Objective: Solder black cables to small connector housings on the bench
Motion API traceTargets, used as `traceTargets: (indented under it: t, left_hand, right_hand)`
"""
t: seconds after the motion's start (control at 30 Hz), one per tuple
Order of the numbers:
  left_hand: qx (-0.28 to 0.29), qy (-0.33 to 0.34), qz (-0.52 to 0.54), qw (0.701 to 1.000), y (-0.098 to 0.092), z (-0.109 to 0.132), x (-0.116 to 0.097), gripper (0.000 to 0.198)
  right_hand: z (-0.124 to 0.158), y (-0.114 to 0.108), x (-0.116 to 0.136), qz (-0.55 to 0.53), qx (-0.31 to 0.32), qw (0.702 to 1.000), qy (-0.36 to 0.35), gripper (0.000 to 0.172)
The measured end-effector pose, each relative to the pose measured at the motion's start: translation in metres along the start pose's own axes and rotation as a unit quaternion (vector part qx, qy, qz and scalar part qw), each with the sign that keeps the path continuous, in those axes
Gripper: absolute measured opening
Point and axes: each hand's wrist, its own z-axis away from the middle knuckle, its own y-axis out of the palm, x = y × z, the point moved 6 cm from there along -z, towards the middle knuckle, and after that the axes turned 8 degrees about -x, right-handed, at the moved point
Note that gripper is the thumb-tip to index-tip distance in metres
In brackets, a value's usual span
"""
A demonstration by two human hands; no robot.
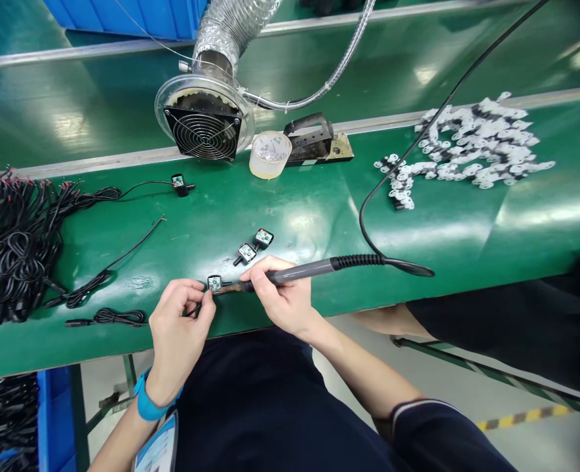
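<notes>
My right hand (287, 301) grips a grey soldering iron (312, 268) like a pen, its tip pointing left. That tip reaches a small black housing with a green circuit board (214, 282) inside; whether it touches the board I cannot tell. Closed in a pinch, my left hand (179, 324) holds the end of a black cable beside the board's lower edge. The coiled rest of what seems the same cable (120, 317) lies to its left. Two more black housings with boards, one (247, 253) nearer and one (263, 238) farther, sit just behind my hands.
A heap of black cables (12, 249) covers the bench's left end. Behind stand a fume extractor fan (204, 131), a tape roll (270, 155) and a black tape dispenser (314, 141). White-and-black parts (481, 144) are piled at right. The iron's cord (368, 196) loops over the bench. Another person's arm (392, 320) shows at right.
</notes>
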Motion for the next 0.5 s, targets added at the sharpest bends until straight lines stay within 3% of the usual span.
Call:
traceTargets:
  t: [0.5]
  left_hand:
    - [-0.003,0.023,-0.007,1.000,0.0008,0.0007,-0.0034,0.018]
  right_hand:
    - [-0.0018,0.0010,-0.0001,-0.009,0.001,1.000,-0.007,0.022]
